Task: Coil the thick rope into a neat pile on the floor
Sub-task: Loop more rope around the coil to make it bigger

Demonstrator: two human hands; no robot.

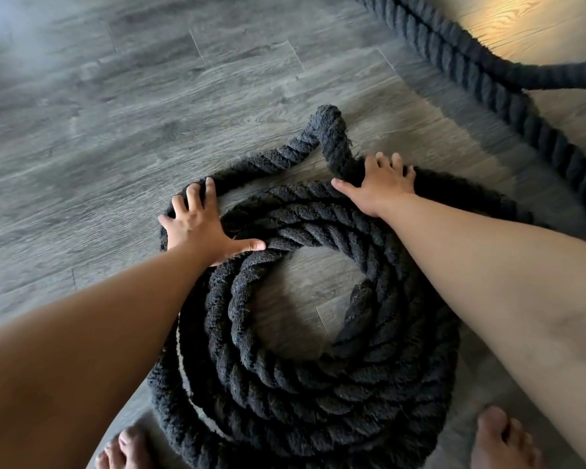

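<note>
My left hand lies spread on the thick rope, fingers straight over the outermost turn at the far left of the coil, thumb on the next turn in. My right hand hooks its fingers over the outer turn at the coil's far side. Between them the rope kinks away from the coil. The coil lies on the grey floor; the loose length trails off beyond it, to the right.
</note>
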